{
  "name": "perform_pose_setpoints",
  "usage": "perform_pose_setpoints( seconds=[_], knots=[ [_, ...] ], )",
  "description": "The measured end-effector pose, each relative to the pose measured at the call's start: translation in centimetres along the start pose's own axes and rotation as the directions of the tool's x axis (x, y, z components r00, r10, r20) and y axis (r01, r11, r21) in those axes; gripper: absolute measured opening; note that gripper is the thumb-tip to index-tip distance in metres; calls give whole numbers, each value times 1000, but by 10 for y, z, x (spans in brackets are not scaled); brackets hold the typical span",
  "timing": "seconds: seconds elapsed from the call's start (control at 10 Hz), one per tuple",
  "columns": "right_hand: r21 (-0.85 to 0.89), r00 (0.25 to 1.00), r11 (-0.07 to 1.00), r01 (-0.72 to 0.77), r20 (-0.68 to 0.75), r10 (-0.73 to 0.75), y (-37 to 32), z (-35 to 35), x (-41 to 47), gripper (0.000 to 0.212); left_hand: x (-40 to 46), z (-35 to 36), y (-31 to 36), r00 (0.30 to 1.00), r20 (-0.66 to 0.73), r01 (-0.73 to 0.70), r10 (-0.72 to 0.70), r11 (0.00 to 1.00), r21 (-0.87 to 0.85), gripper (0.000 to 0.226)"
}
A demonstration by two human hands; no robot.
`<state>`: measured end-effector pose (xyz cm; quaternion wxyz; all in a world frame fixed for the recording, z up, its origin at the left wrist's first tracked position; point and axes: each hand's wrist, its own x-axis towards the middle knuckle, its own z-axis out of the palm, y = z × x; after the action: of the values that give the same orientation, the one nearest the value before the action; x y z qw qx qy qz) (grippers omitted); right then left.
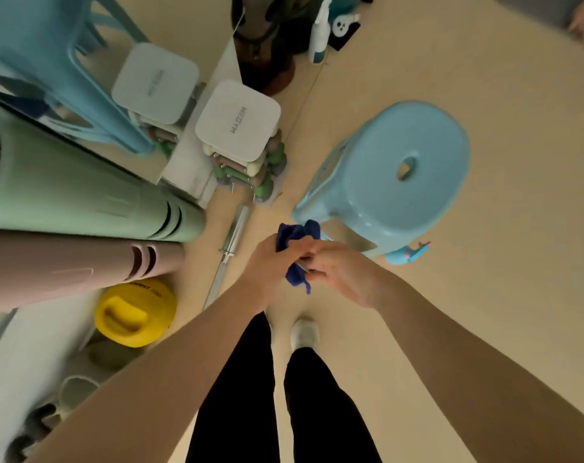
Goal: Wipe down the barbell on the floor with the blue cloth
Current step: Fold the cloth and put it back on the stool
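A silver barbell (231,242) lies on the beige floor, running from the dumbbell rack down toward my left forearm, which hides its lower part. Well above the floor, my left hand (269,265) and my right hand (340,275) meet in the middle of the view. Both grip a bunched dark blue cloth (295,252). Part of the cloth sticks out above my left hand and a tail hangs below between the hands. The cloth is to the right of the barbell and not touching it.
A light blue stool (397,175) stands right of my hands. A dumbbell rack (247,162), rolled green mat (83,198) and pink mat (66,262), and a yellow kettlebell (135,312) crowd the left. A spray bottle (320,33) stands at the back. My feet are below.
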<state>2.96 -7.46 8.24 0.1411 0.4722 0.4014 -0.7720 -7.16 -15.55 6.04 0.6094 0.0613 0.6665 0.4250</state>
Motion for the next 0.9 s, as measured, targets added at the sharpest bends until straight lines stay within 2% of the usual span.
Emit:
perform_pose_setpoints(
  seconds=[0.1,0.2,0.3,0.4,0.5,0.6,0.7,0.8,0.9],
  knots=[
    [35,984,999,-10,176,4,-39,-9,-14,50,6,-20,30,987,162,2,-11,998,57,58],
    [-27,986,999,25,167,-20,-54,-12,-21,27,7,-25,49,955,296,-25,-3,995,92,51],
    [-152,948,970,189,-228,-221,-85,-27,-13,28,12,-23,79,926,378,-80,-24,963,256,37],
    [-292,776,919,264,-502,-383,-86,-43,-4,26,18,-20,96,942,330,-79,-60,916,393,35],
    [-249,930,939,236,-222,-292,-79,-74,-6,45,22,-3,110,944,324,-84,-62,904,419,45],
    [-245,942,931,270,-133,-308,-81,-95,-10,29,25,19,123,944,330,-116,-9,927,357,51],
    [-146,845,904,401,-321,-427,-101,-138,-13,26,43,60,149,966,231,-189,119,932,309,40],
    [-77,812,879,471,-353,-465,-118,-166,-25,17,50,84,171,969,111,-244,220,916,317,43],
    [92,766,807,584,-390,-510,-132,-206,-51,17,62,115,192,943,22,-326,331,911,253,44]
  ],
)
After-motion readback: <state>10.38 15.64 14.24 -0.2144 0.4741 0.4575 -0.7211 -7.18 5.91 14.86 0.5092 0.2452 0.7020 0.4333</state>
